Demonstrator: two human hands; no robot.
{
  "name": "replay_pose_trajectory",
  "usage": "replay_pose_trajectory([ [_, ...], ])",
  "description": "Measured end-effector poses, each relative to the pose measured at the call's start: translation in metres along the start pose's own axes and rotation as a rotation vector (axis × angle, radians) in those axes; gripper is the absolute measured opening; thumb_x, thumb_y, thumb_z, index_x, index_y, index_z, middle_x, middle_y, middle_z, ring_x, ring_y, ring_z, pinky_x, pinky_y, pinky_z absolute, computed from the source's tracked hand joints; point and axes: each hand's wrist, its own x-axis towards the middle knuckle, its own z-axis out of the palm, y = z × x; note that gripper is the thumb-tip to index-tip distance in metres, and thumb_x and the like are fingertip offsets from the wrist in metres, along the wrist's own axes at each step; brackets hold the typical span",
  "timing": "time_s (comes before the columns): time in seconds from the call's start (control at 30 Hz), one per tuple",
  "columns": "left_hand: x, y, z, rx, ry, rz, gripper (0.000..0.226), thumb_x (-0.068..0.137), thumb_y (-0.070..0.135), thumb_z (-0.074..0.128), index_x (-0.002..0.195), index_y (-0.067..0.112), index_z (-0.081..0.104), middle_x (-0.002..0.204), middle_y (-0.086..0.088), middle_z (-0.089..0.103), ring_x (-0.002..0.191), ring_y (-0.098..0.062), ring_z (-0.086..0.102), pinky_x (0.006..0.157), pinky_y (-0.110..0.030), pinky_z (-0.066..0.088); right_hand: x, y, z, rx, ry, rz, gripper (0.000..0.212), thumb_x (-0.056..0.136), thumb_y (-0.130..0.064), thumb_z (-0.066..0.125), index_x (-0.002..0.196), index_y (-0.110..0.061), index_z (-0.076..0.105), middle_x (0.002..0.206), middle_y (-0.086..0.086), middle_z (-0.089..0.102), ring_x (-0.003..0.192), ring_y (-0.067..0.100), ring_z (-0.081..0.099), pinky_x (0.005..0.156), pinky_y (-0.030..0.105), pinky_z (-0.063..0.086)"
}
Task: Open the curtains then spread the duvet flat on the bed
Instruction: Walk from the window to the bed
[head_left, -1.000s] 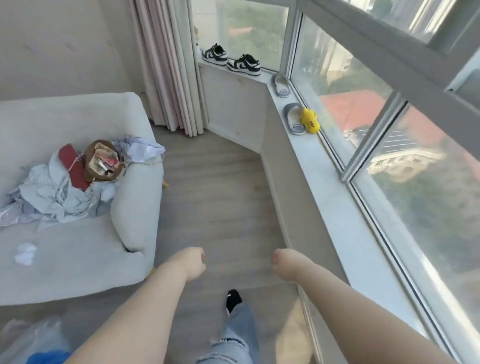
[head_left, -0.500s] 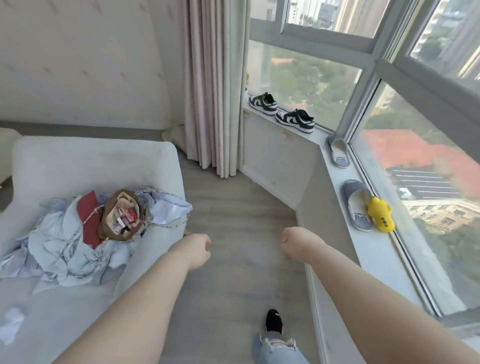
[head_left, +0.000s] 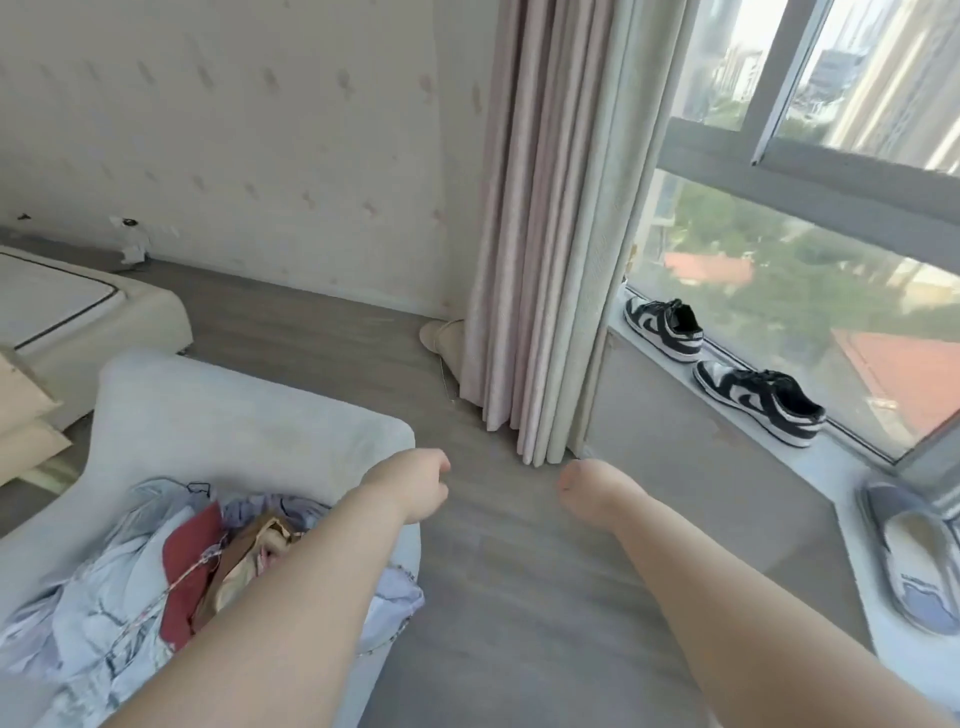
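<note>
The pink and cream curtain (head_left: 545, 234) hangs bunched in folds at the left end of the window (head_left: 810, 280), down to the floor. My left hand (head_left: 415, 486) and right hand (head_left: 584, 486) reach forward over the wooden floor, a short way in front of the curtain's hem. Both have their fingers curled in and hold nothing. A corner of a cream bed (head_left: 78, 312) with a bare mattress shows at the far left. No duvet is in view.
A grey sofa (head_left: 234, 431) at lower left carries a pile of clothes (head_left: 119, 597) and a tan bag (head_left: 249, 551). Two black-and-white sneakers (head_left: 665, 327) and a grey slipper (head_left: 919, 566) lie on the window sill. A beige shoe (head_left: 441, 338) sits behind the curtain.
The view has swung left and up and come closer to the curtain. Both hands stay curled and held out in front; the yellow toy on the sill has left the view.
</note>
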Motion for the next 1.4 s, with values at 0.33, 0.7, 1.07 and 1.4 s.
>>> replay_pose_trajectory([
  [0.33,0.214,-0.052,-0.099,-0.058,0.065,-0.117,0.043,0.092,0.030,0.052,0.135,0.031,0.052,0.133,0.005,0.057,0.121,-0.019,0.054,0.100,-0.036,0.046,0.213,-0.084,-0.113,-0.142,-0.002,-0.177,0.032,0.094,-0.019,0.044,0.118,-0.018,0.064,0.109,0.005,0.065,0.096,0.026,0.062,0.087,0.039,0.055],
  [0.7,0.425,-0.154,-0.217,-0.073,0.072,-0.296,0.044,0.093,0.032,0.052,0.136,0.026,0.051,0.137,0.001,0.057,0.126,-0.021,0.053,0.106,-0.037,0.042,0.439,-0.191,-0.268,-0.480,0.041,-0.348,0.027,0.099,-0.018,0.039,0.117,-0.018,0.060,0.111,0.002,0.060,0.096,0.025,0.058,0.072,0.030,0.049],
  [1.07,0.530,-0.235,-0.318,-0.047,0.152,-0.600,0.040,0.093,0.025,0.050,0.132,0.018,0.056,0.138,-0.006,0.055,0.126,-0.026,0.051,0.106,-0.038,0.041,0.657,-0.301,-0.350,-0.491,-0.016,-0.660,0.031,0.096,-0.023,0.045,0.120,-0.016,0.063,0.125,0.004,0.060,0.117,0.028,0.057,0.100,0.037,0.048],
  [1.4,0.611,-0.275,-0.392,-0.081,0.140,-0.726,0.043,0.095,0.023,0.049,0.138,0.023,0.051,0.145,-0.002,0.050,0.135,-0.022,0.045,0.110,-0.033,0.036,0.794,-0.405,-0.392,-0.417,-0.167,-0.841,0.020,0.091,-0.015,0.050,0.094,-0.013,0.069,0.100,0.008,0.065,0.098,0.027,0.061,0.082,0.033,0.049],
])
